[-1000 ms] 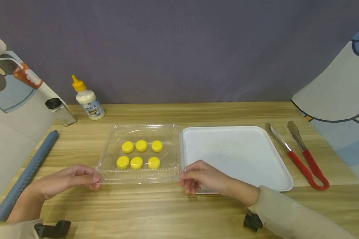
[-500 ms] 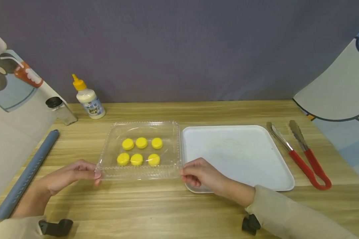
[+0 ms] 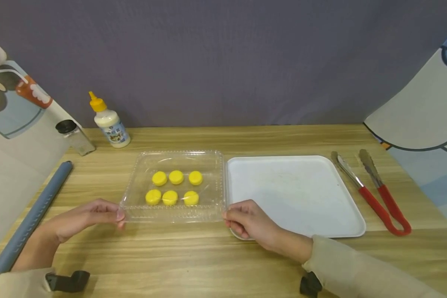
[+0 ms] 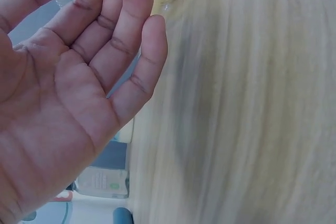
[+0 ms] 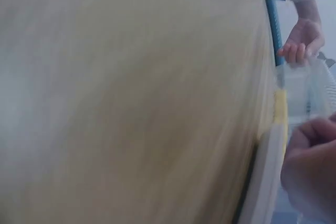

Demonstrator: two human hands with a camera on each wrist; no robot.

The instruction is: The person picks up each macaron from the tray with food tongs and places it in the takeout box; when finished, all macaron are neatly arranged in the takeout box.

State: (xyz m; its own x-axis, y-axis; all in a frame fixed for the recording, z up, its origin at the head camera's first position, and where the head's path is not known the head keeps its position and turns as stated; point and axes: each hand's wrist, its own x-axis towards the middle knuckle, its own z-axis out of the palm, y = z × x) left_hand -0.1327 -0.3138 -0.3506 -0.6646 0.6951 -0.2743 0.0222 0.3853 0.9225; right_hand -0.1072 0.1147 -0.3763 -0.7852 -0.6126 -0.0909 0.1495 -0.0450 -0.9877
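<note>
A clear plastic clamshell box (image 3: pixel 208 213) with a ribbed edge lies left of the white tray, its lid over several round yellow macarons (image 3: pixel 169 197) in two rows. My left hand (image 3: pixel 87 217) pinches the box's front left corner between thumb and fingers. At the front right corner, my right hand (image 3: pixel 251 219) pinches the edge, overlapping the tray's near left corner. In the left wrist view the left hand (image 4: pixel 68 82) shows its palm, its fingertips cut off at the top. The right wrist view catches the right hand (image 5: pixel 312 166) and the box side (image 5: pixel 302 93).
The white tray (image 3: pixel 294 194) sits right of the box. Red-handled tongs (image 3: pixel 383 207) lie beyond it. A grey-blue rod (image 3: pixel 31 219) runs along the left edge. A yellow-capped glue bottle (image 3: pixel 111 126) and a black-lidded jar (image 3: pixel 76 138) stand at the back left.
The box's front edge and both hands have shifted slightly up in the head view. The right hand's fingers have curled in more. The hands stay at the same two corners.
</note>
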